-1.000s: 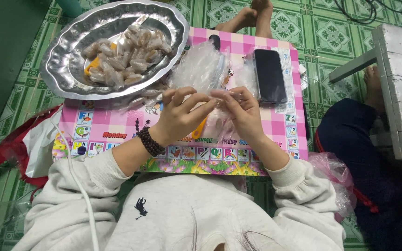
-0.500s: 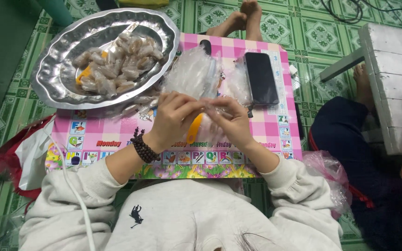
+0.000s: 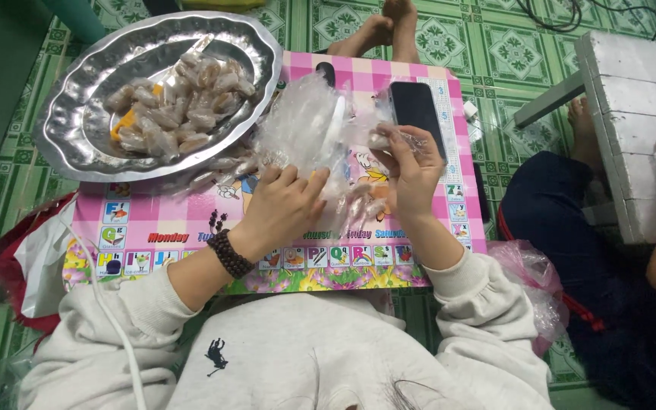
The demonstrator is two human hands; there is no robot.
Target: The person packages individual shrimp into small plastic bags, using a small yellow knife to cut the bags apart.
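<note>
1. Two hands have parted since half a second ago: then they met over one small piece at the middle of the board; now the right hand (image 3: pixel 413 176) has lifted up and outward, pinching a small clear-wrapped piece (image 3: pixel 380 140) between thumb and fingertips.
2. Meanwhile the left hand (image 3: pixel 282 209) has settled lower, fingers curled and pressed onto the crinkled clear plastic wrap (image 3: pixel 305 129) just ahead of its knuckles; whether it grips anything underneath, I cannot tell.
3. Judging from that, one wrapped piece looks finished or nearly so, and the left hand seems to be steadying the wrap supply.
4. Beyond the left hand sits a scalloped metal tray (image 3: pixel 77 144) heaped with wrapped pieces (image 3: pixel 176 99); a few more lie loose between tray and hand.
5. Just past the right hand's fingertips lies a dark phone (image 3: pixel 419 106).
6. Under both hands is a pink chequered lap board (image 3: pixel 191 228), resting over a green patterned tile floor (image 3: pixel 510 53); another person's leg (image 3: pixel 563 220) is off to the right.
</note>
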